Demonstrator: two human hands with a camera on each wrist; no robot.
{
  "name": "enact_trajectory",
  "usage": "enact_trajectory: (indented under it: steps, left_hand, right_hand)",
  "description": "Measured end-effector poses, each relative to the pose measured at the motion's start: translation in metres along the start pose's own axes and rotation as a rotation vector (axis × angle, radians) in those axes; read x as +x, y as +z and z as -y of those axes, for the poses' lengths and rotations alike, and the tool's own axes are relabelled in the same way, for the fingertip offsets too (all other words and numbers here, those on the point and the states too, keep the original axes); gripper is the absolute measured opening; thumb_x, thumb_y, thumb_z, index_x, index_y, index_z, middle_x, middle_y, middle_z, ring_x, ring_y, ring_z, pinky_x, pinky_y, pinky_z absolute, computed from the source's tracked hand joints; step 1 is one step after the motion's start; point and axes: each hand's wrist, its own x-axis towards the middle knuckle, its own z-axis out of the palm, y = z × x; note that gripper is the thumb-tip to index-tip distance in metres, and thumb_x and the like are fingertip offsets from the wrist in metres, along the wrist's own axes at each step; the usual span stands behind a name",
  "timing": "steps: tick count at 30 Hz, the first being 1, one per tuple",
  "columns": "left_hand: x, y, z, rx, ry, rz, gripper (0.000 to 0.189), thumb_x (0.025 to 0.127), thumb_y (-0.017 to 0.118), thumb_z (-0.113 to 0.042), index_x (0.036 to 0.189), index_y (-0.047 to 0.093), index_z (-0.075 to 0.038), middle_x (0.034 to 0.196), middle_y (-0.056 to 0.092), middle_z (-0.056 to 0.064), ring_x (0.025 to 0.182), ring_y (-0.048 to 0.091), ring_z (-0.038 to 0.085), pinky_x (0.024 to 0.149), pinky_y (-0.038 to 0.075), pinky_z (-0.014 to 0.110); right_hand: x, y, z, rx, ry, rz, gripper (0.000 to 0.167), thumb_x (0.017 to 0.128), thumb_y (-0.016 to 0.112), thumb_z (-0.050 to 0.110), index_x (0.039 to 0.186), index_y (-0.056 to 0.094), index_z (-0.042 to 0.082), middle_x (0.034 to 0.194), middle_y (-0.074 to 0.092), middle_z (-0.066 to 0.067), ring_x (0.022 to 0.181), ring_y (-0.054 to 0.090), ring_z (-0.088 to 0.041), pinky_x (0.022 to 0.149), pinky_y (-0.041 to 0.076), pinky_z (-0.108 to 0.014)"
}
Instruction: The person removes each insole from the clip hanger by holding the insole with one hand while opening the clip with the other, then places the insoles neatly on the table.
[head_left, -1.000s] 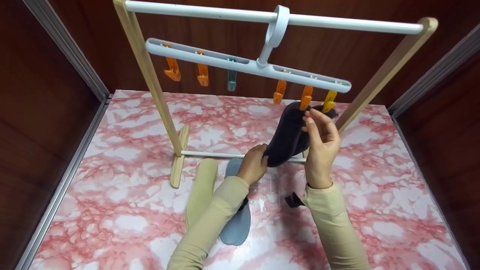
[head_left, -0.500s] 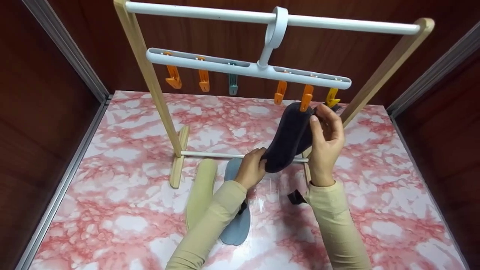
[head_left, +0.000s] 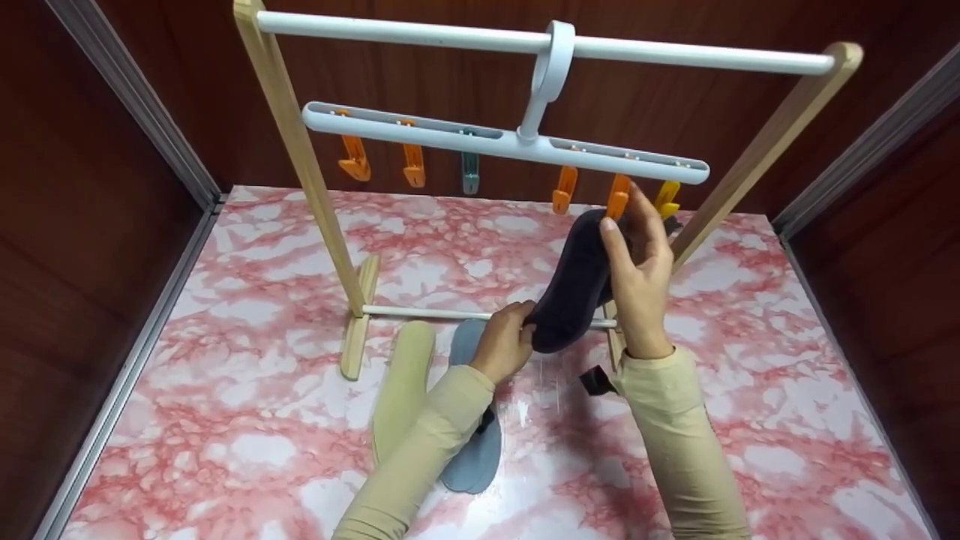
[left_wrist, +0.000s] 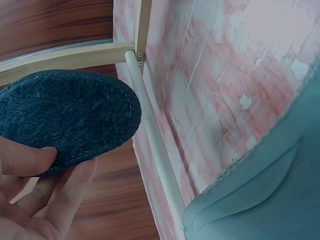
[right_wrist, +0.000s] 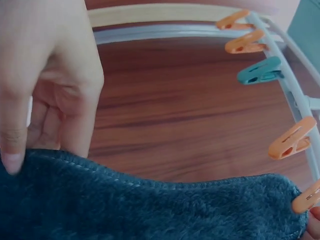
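A dark fuzzy insole (head_left: 570,289) hangs tilted, its upper end in the jaws of an orange clothespin (head_left: 618,197). My left hand (head_left: 507,341) pinches the insole's lower end, thumb on the plush face in the left wrist view. My right hand (head_left: 643,270) is at the upper end, thumb and index finger around the orange clothespin, its thumb tip by the insole's top. Only fingertips (right_wrist: 314,222) of it show in the right wrist view. Behind it another dark piece hangs from the yellow clothespin (head_left: 667,199), mostly hidden.
A white clip hanger (head_left: 420,133) hangs from the white rail (head_left: 412,30) of a wooden-sided rack. Other orange clothespins and a teal one (head_left: 470,172) hang on it. Below lie a pale green insole (head_left: 405,390) and grey-blue insoles (head_left: 472,457), partly under the left arm.
My right hand has moved from the insole's upper right edge up and left to the orange clothespin. The left hand still pinches the lower end, slightly lower now. The hanger has swung a little.
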Motion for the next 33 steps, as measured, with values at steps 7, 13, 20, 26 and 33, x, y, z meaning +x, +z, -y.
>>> enact_trajectory:
  steps: [7,13,20,26,33]
  left_hand:
    - [-0.003,0.0,-0.003,-0.013,-0.018,0.022,0.022,0.087,0.057,0.006,0.108,0.064,0.004,0.098,0.067,0.016,0.094,0.065,0.027,0.084,0.052,0.034]
    - [-0.005,0.001,-0.003,0.002,-0.017,0.013,0.02,0.086,0.058,0.005,0.105,0.065,0.003,0.096,0.067,0.016,0.093,0.066,0.028,0.083,0.053,0.036]
    - [-0.005,0.002,-0.005,0.002,-0.024,0.022,0.02,0.086,0.058,0.005,0.105,0.065,0.003,0.096,0.067,0.016,0.092,0.066,0.028,0.082,0.053,0.036]
    - [-0.008,0.002,-0.007,0.014,0.004,0.001,0.019,0.085,0.059,0.005,0.103,0.065,0.005,0.093,0.067,0.017,0.089,0.066,0.03,0.081,0.052,0.038]
    - [-0.011,0.0,-0.008,0.011,0.015,0.001,0.018,0.085,0.059,0.005,0.102,0.064,0.003,0.093,0.067,0.016,0.089,0.065,0.028,0.081,0.052,0.037]
  right_hand:
    - [0.009,0.001,0.001,0.113,0.048,0.002,0.038,0.094,0.054,0.001,0.131,0.05,-0.005,0.122,0.059,-0.013,0.114,0.056,-0.021,0.097,0.045,-0.026]
    - [0.01,0.002,0.002,0.173,0.014,0.03,0.028,0.094,0.054,0.001,0.122,0.057,0.0,0.112,0.064,-0.01,0.102,0.064,-0.023,0.084,0.049,-0.026]
    - [0.011,0.002,0.003,0.229,0.012,0.028,0.023,0.094,0.056,0.001,0.116,0.06,0.002,0.109,0.066,-0.013,0.098,0.065,-0.025,0.085,0.05,-0.027]
    - [0.013,0.001,0.002,0.234,0.026,0.031,0.022,0.093,0.056,0.0,0.114,0.06,0.003,0.11,0.064,-0.018,0.097,0.065,-0.025,0.084,0.049,-0.027]
    - [0.014,0.002,0.003,0.275,0.042,0.015,0.021,0.091,0.057,-0.004,0.11,0.063,0.003,0.108,0.067,-0.015,0.092,0.066,-0.023,0.081,0.048,-0.028]
